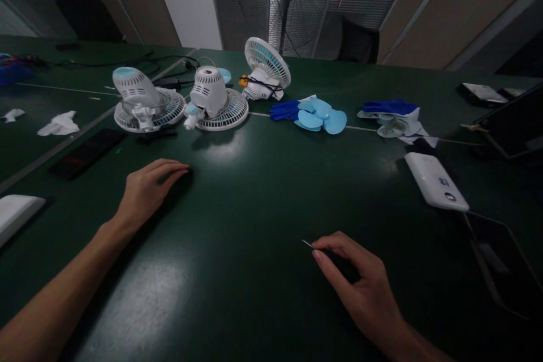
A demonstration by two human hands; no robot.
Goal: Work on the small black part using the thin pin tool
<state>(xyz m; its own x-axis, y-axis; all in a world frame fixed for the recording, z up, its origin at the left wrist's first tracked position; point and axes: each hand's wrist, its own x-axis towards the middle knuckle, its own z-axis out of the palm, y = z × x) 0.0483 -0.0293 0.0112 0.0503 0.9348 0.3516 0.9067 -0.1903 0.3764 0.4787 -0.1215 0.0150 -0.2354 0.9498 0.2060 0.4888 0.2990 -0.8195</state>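
My right hand (356,288) pinches a thin, silvery metal piece (307,244) between thumb and forefinger, its narrow end pointing left. Whether more of it sits inside the hand is hidden. Further off on the left, my left hand (148,189) rests low over the green table (237,203), thumb and fingertips pressed together. A small dark spot (190,171) shows at those fingertips, too small to name. Beyond that hand, two white fan heads (210,93) lie face down on their round grilles, with a dark phone (87,153) nearer to the left.
A third white fan (267,70) leans at the back. Light blue fan blades (321,115) lie beside blue gloves (284,110); more gloves (390,107) are right of them. A white box-shaped device (436,181) and a dark tablet (504,266) lie right. Crumpled tissue (59,123) lies left.
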